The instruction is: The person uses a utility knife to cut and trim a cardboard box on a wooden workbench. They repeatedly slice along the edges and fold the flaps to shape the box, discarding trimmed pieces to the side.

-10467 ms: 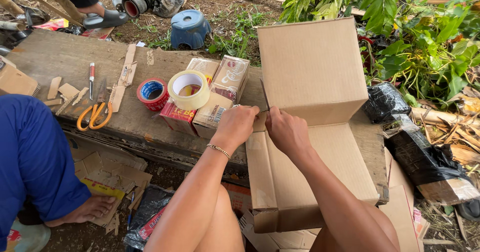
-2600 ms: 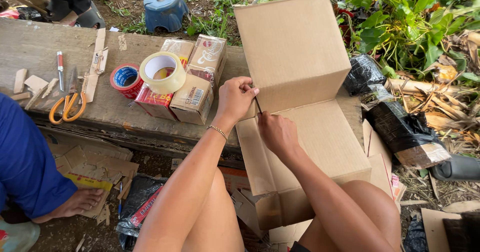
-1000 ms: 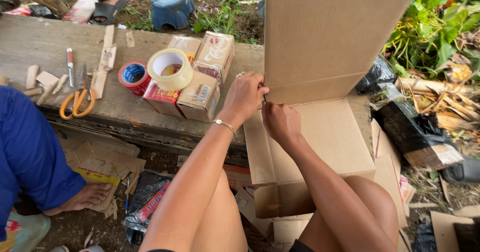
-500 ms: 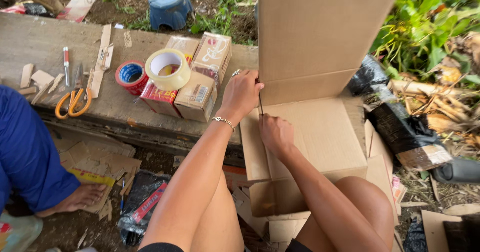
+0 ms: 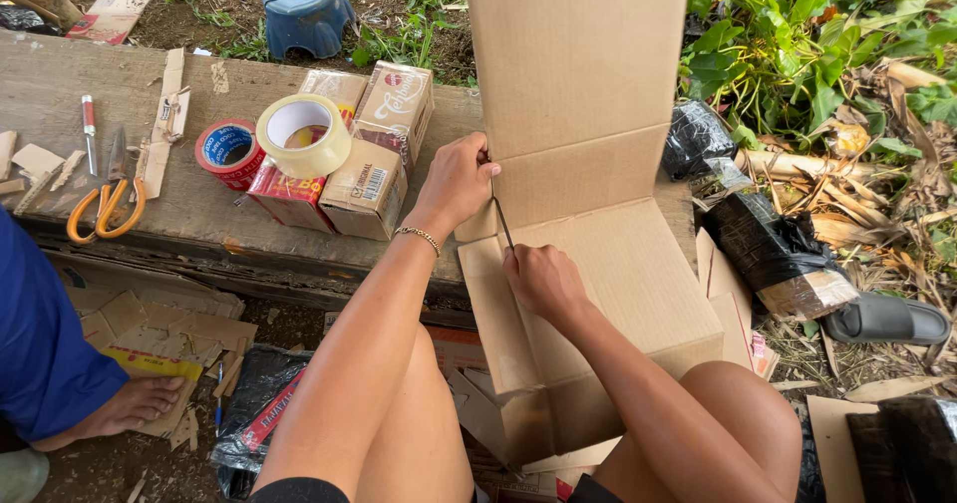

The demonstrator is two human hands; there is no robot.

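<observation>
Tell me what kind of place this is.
Probably an outdoor, makeshift packing spot: bare soil underfoot, leafy plants alongside, and a rough wooden plank as bench, with tape rolls, scissors and a cardboard box.

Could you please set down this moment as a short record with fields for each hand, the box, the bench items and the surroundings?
Left hand: left hand grips the left edge of the cardboard box at its fold.
Right hand: right hand holds a thin dark blade against that fold.
Box: open, rear flap upright.
Bench: wooden plank bearing tape rolls, small cartons, orange-handled scissors.
Surroundings: blue-sleeved person at left; green plants at right.
</observation>
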